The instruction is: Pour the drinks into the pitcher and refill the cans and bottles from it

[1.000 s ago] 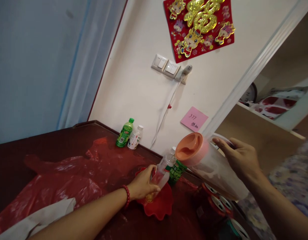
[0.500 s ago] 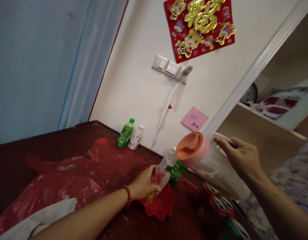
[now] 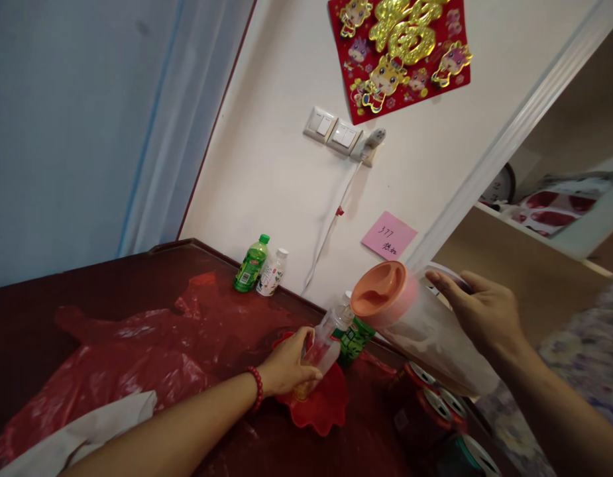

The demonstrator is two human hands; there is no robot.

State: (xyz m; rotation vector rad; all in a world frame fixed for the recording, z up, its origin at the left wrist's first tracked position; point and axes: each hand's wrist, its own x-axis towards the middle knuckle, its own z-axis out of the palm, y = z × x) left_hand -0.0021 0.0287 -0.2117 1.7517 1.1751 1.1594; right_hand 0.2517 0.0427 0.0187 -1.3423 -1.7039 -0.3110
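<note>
My left hand [image 3: 291,366], with a red bead bracelet at the wrist, is closed around a clear bottle [image 3: 327,338]. The bottle tilts over a red scalloped dish [image 3: 319,405] on the table. In my right hand [image 3: 480,311] is the handle of a translucent pitcher [image 3: 430,338] with an orange lid [image 3: 379,291]. The pitcher is tipped to the left, its spout close above the bottle's mouth. Whether liquid is flowing between them I cannot tell. Just behind the clear bottle stands a bottle with a green label [image 3: 356,339], partly hidden by the lid.
Several opened drink cans [image 3: 430,411] stand at the right front of the table. A green bottle [image 3: 251,264] and a white bottle [image 3: 272,273] stand against the wall. A crumpled red plastic bag [image 3: 137,344] and a white cloth [image 3: 87,430] lie at left. A cord [image 3: 331,232] hangs from the socket.
Hardly anything differs. Both hands keep the bottle and pitcher in the same pose, and the view has shifted very slightly.
</note>
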